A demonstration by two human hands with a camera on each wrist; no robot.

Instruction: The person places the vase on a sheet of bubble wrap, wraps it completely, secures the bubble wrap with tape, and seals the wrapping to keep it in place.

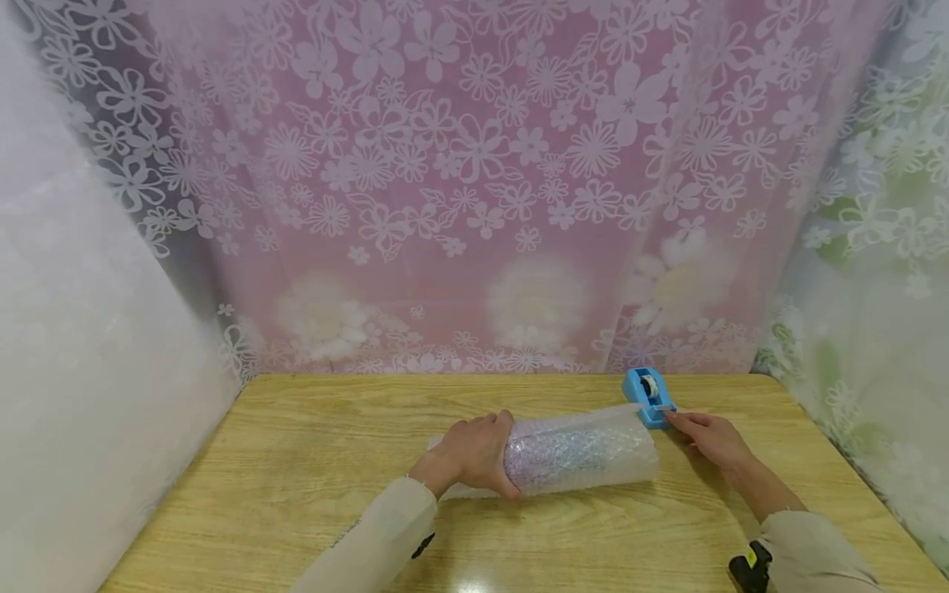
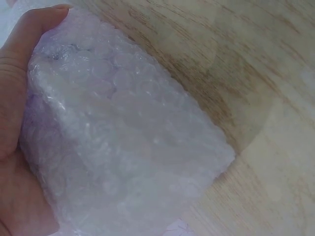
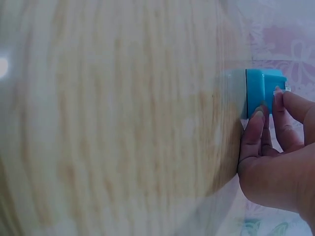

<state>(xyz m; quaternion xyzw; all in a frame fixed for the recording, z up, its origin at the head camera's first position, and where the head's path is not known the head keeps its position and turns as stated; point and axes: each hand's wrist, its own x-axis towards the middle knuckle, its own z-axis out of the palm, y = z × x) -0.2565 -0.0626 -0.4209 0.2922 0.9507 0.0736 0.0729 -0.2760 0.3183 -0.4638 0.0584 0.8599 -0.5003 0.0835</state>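
Observation:
My left hand grips a bubble-wrapped roll, thumb on the near side and fingers over the top. Purple and blue show through the clear wrap, but the thing inside is hidden. In the left wrist view, the loose-looking open end of the bubble wrap extends beyond the hand. A blue tape dispenser with a small roll of tape stands just past the roll's right end. At its front edge, my right hand pinches the tape's end between thumb and forefinger, other fingers close against the dispenser.
Both hands work over a wood-grain table. A flowered pink curtain hangs behind its far edge, with pale sheeting on the left and a flowered curtain on the right.

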